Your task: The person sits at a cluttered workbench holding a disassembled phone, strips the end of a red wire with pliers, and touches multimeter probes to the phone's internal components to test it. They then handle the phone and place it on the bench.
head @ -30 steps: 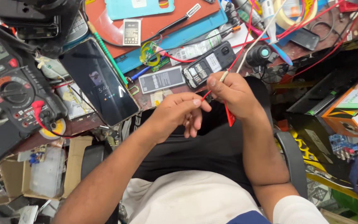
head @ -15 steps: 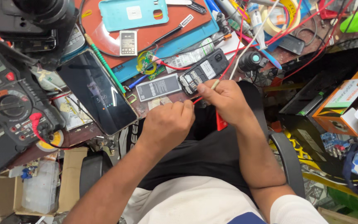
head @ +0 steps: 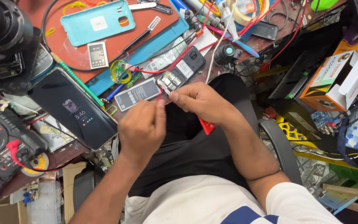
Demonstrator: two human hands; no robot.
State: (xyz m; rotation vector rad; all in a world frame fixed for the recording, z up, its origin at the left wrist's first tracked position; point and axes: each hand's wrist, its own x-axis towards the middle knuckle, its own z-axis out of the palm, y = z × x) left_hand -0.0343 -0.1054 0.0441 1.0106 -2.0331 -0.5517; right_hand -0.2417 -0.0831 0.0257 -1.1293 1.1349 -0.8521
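My left hand (head: 141,128) and my right hand (head: 199,101) meet over my lap at the desk's front edge. My right hand grips a red probe (head: 207,125), whose end sticks out below the palm. My left hand's fingertips are pinched on the end of a thin red wire (head: 175,62) right beside my right thumb. Just beyond the fingers lies a black keypad phone (head: 183,68) with its back off. A flat grey battery (head: 137,94) rests to its left.
A dark smartphone (head: 73,108) with a lit screen lies at the left, with a multimeter (head: 1,141) beyond it. A teal phone cover (head: 96,23) and a small battery (head: 98,54) sit on a red mat. An orange box (head: 336,79) stands at the right among tangled cables.
Both hands have moved up from my lap toward the desk edge, close to the opened black phone. They have stayed pinched together on the red wire and probe.
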